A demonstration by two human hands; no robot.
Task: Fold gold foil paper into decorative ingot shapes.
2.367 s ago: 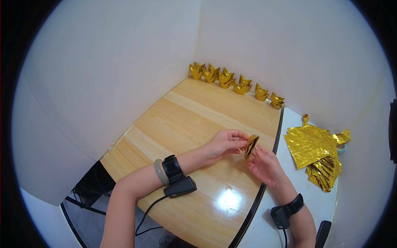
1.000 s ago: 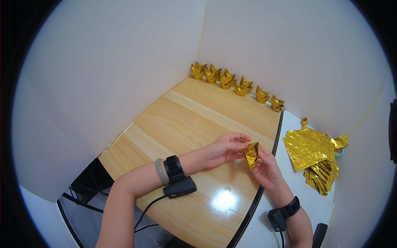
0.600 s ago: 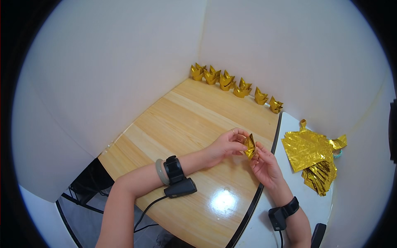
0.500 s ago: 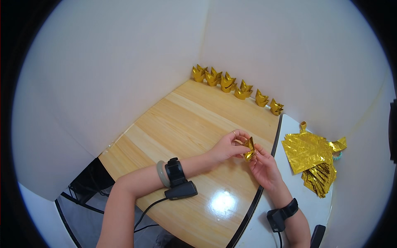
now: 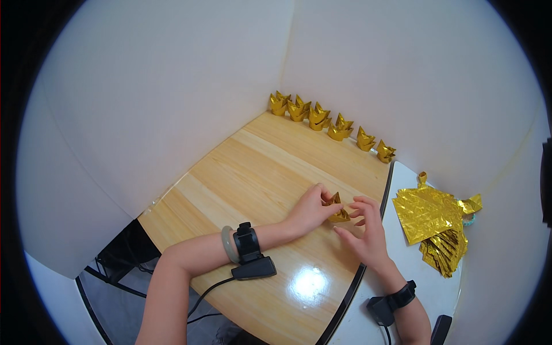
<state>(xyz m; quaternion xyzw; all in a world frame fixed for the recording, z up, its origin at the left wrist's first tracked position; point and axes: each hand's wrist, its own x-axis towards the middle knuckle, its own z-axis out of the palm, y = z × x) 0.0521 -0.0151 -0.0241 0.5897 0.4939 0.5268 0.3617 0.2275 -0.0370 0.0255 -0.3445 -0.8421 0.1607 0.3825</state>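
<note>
The left hand (image 5: 309, 210) pinches the folded gold piece (image 5: 341, 217) over the wooden tabletop (image 5: 247, 172), seemingly to steady it, while the right hand (image 5: 365, 234) spreads its fingers just beside it, contact hard to tell.

no writing — none readable

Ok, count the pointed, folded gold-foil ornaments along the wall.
6, in a row on the pale wooden tabletop: leftmost ornament near the corner, second ornament, third ornament, fourth ornament, fifth ornament, rightmost ornament near the white table. None seems hidden.
</note>
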